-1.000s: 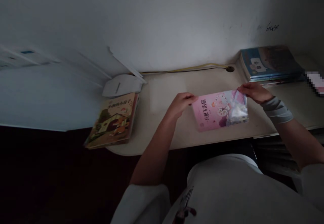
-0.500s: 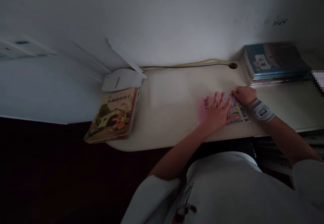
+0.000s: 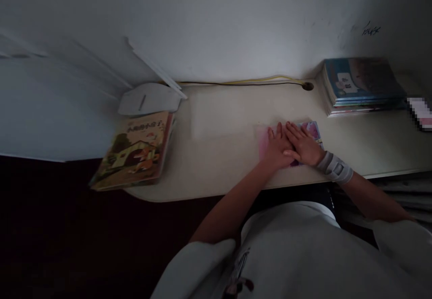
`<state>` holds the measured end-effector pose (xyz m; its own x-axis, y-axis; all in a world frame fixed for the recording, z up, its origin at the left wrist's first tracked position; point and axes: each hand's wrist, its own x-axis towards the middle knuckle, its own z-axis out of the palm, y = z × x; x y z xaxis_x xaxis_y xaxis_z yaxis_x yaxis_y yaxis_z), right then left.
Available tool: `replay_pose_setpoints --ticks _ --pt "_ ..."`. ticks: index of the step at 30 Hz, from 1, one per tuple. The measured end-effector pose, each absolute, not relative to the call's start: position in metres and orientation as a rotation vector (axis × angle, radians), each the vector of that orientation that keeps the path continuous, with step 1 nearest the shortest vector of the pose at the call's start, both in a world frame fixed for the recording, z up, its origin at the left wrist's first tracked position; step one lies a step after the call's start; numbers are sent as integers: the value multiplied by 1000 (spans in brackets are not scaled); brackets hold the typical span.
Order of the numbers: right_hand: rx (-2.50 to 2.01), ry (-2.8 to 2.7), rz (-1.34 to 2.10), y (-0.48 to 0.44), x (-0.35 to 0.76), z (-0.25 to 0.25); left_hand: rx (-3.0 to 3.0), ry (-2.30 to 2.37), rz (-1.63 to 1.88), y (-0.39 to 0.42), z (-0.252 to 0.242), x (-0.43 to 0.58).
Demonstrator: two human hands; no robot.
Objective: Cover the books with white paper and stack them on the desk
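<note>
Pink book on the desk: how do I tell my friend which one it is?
Find the pale desk against the white wall. Between the picture book with a house on its cover and the stack of blue-covered books lies a thin pink book. It is the only book with a person's left hand and right hand flat on top.

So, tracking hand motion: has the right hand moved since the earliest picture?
Yes: the right hand has moved left, from right of the cable hole to almost directly below it in view.

Hands (image 3: 290, 148) on book (image 3: 313, 130), book stack (image 3: 361, 87) right
</note>
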<state>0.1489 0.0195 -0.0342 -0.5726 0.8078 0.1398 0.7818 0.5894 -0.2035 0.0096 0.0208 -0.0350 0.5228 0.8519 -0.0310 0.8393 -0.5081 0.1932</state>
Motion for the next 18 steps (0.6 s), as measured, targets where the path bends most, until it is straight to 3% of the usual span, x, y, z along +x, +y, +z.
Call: replay_pose_setpoints --ticks 18 --pt "-1728 -2427 101 33 196 -48 2331 1870 363 43 -36 -41"
